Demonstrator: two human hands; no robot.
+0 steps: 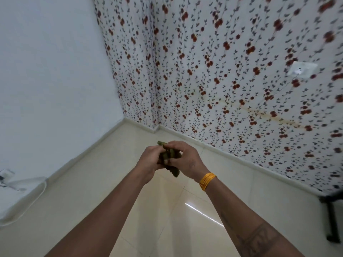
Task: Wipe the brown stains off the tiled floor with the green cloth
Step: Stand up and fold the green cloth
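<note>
Holding the green cloth [169,156] bunched between both hands, above the tiled floor [185,210] near the corner of the room.

The left hand [150,160] and right hand [182,157] are pressed together, fingers closed on the cloth, with a loose corner hanging below them. It looks soft, light and limp, so it would likely handle best wadded into the palm or folded into a pad rather than pinched by an edge. No brown stains can be made out on the visible tiles. The floor ahead looks open; movement is bounded by the skirting under the plain wall [46,71] on the left, the flowered wall [222,71] on the right, and a white cable [41,191] lying at lower left.
</note>
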